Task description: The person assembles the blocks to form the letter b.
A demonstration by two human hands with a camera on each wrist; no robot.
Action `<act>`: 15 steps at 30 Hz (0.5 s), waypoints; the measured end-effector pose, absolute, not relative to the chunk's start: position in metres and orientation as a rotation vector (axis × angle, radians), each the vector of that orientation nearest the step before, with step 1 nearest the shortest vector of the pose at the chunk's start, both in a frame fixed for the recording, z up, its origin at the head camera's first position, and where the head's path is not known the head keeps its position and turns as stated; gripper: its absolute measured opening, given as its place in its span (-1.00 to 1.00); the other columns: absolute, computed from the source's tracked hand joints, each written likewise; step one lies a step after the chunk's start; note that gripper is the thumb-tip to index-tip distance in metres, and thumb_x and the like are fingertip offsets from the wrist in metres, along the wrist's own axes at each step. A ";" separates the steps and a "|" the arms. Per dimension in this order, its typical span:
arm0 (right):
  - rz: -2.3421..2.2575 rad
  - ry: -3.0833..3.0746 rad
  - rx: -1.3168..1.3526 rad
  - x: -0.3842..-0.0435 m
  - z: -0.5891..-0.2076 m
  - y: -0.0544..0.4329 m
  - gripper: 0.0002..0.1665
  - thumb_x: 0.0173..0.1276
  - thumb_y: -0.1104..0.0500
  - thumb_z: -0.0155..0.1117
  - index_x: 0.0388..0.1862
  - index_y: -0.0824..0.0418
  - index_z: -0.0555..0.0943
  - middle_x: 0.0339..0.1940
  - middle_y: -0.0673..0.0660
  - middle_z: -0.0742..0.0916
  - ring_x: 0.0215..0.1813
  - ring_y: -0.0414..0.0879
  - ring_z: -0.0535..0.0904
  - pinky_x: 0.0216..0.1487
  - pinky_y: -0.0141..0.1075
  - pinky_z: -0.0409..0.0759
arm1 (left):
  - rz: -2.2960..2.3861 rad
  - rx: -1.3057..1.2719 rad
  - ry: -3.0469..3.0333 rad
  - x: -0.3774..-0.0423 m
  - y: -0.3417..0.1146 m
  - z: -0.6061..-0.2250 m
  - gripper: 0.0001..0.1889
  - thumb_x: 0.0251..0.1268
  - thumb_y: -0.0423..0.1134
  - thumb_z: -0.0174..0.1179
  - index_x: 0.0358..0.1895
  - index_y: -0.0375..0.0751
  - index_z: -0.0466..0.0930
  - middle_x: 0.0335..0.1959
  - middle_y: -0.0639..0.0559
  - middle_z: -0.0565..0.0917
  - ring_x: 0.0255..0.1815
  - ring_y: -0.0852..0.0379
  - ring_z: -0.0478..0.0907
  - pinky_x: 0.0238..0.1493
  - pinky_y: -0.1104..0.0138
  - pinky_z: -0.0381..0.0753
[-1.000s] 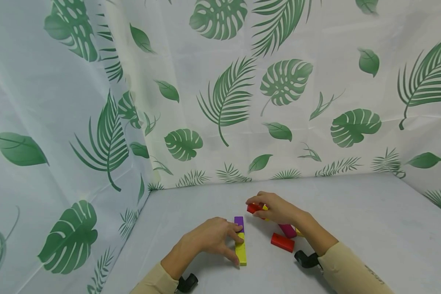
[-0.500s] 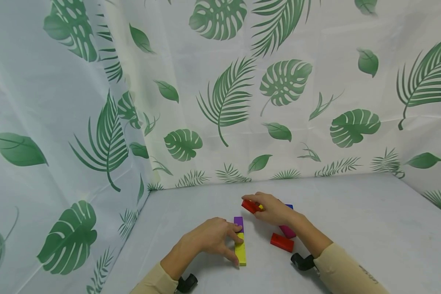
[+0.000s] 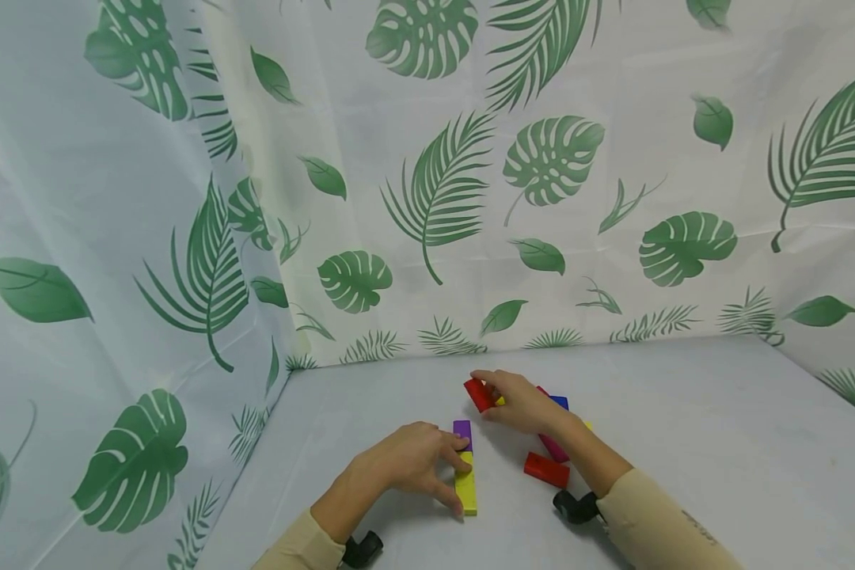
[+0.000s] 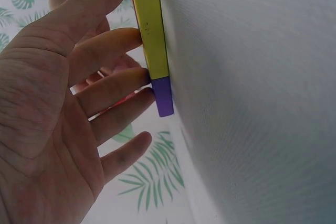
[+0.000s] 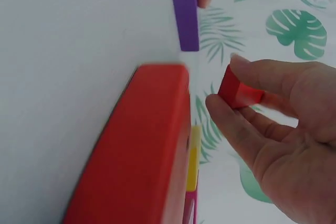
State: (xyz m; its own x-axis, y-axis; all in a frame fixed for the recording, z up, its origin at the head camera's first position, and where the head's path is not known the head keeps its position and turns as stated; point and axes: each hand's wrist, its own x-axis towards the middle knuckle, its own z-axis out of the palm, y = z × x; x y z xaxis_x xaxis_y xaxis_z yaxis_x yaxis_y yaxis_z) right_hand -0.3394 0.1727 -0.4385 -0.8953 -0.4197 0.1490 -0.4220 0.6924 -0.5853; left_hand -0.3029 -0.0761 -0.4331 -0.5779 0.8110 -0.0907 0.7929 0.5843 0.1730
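My right hand [image 3: 520, 402] pinches a small red block [image 3: 477, 396] between thumb and fingertips. In the right wrist view, this red block [image 5: 242, 94] is tilted and raised off the table. My left hand [image 3: 413, 455] lies beside a yellow block [image 3: 466, 492] and a purple block [image 3: 461, 428], which stand end to end in a row. Its fingertips touch the side of that row near the seam, and the thumb touches the near part of the yellow block. The left wrist view shows the fingers [image 4: 113, 100] mostly straight against the yellow block [image 4: 150, 30].
A second red block [image 3: 547, 470] lies on the white table [image 3: 720, 443], close to the right wrist. Partly under the right forearm are a magenta block [image 3: 554, 450], a blue block [image 3: 560, 402] and some yellow pieces. A leaf-patterned sheet [image 3: 456, 309] rises behind the table.
My right hand has moved a little to the left, turning the red block to a steeper tilt. More of the blue block shows now. The left hand has stayed in place.
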 end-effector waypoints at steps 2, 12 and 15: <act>1.038 -2.891 0.659 -0.340 -0.438 0.169 -0.17 0.32 0.19 0.52 0.54 0.16 0.43 0.08 0.11 0.73 0.11 -0.02 0.60 0.14 -0.06 0.73 | 0.175 1.352 2.651 -0.303 -0.076 -0.433 -0.35 -0.08 0.42 0.51 0.14 0.31 0.77 0.40 0.27 0.60 0.39 0.25 0.54 0.39 0.27 0.53; 1.149 -2.905 0.508 -0.343 -0.435 0.154 -0.21 0.22 0.02 0.62 0.39 0.20 0.55 -0.16 0.05 0.73 -0.15 -0.10 0.60 -0.14 -0.24 0.73 | 0.170 1.431 2.658 -0.304 -0.077 -0.435 -0.34 -0.07 0.43 0.49 0.14 0.28 0.78 0.40 0.23 0.60 0.38 0.25 0.56 0.37 0.30 0.54; 1.145 -2.915 0.460 -0.345 -0.437 0.151 -0.24 0.20 -0.03 0.63 0.32 0.20 0.59 -0.23 0.05 0.70 -0.20 -0.08 0.57 -0.23 -0.28 0.67 | 0.169 1.444 2.660 -0.304 -0.078 -0.435 -0.34 -0.06 0.44 0.48 0.14 0.28 0.78 0.39 0.22 0.60 0.37 0.25 0.56 0.37 0.31 0.54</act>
State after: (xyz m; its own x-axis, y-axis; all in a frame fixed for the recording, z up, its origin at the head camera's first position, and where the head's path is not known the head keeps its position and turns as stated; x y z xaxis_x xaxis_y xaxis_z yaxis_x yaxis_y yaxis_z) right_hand -0.3455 0.1513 -0.4371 -0.9575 -0.2761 0.0831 -0.2588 0.6962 -0.6696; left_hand -0.3039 -0.0778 -0.4346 -0.5412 0.8398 -0.0438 0.8275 0.5411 0.1498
